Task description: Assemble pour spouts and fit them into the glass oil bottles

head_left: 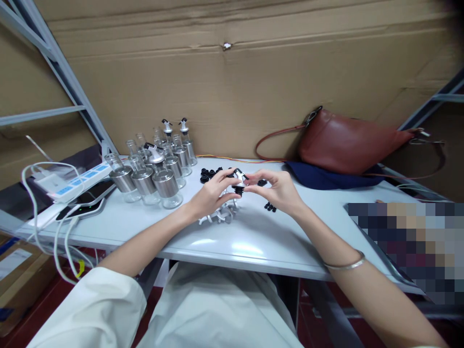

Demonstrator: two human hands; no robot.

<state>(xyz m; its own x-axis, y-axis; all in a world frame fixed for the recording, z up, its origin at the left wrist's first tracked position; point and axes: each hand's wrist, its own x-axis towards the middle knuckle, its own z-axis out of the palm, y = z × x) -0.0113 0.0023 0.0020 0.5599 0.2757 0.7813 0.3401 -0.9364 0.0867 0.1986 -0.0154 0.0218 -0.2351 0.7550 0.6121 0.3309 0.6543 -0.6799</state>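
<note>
Between my two hands, above the middle of the table, is a silver and black bottle pourer (238, 183) with a ribbed black stopper at its lower end. My left hand (213, 190) grips it from the left with thumb and fingers. From the right, the fingertips of my right hand (277, 189) pinch its side. Beneath my left hand lies a heap of silver pourer parts (219, 214). Several black stoppers (206, 175) are piled behind my left hand, partly hidden by it. Small black pieces (270, 207) lie below my right hand.
Several glass bottles with steel sleeves (167, 184) stand at the left; some carry pourers. Further left are a power strip (83, 181) and white cables (56, 241). A brown leather bag (348, 140) rests on dark blue cloth (326, 176) at the back right. Cardboard (232, 96) walls the back.
</note>
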